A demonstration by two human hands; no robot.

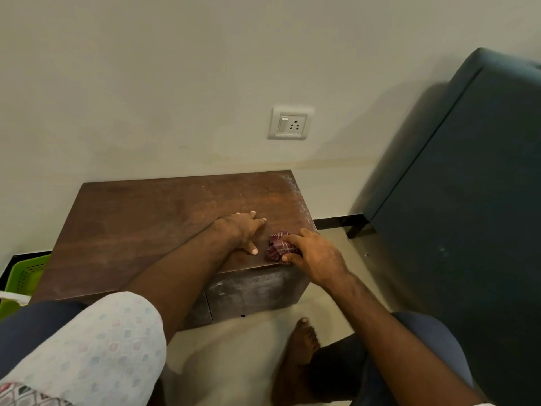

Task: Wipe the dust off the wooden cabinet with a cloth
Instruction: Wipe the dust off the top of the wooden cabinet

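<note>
- wooden cabinet point(146, 230): low, dark brown, standing on the floor point(234, 347) with its back against the wall; seen from above
- cloth point(278, 247): maroon check, bunched up, lying on the cabinet top near the front right corner
- right hand point(316, 256): fingers and thumb curled round the cloth, grasping it and holding it on the wood
- left hand point(240, 230): released, flat on the top with fingers spread, just left of the cloth, holding nothing
- progress: looks partway done; the middle and left of the top read mostly clean
- left to do: a pale dust band point(295, 189) along the right edge and far right corner, and the front face point(257, 288) looks greyish and streaky
- wood: faint smears on the top, grain visible
- around: wall socket point(289, 123) above, green basket point(26, 276) to the left, dark teal upholstered piece point(468, 200) to the right
</note>
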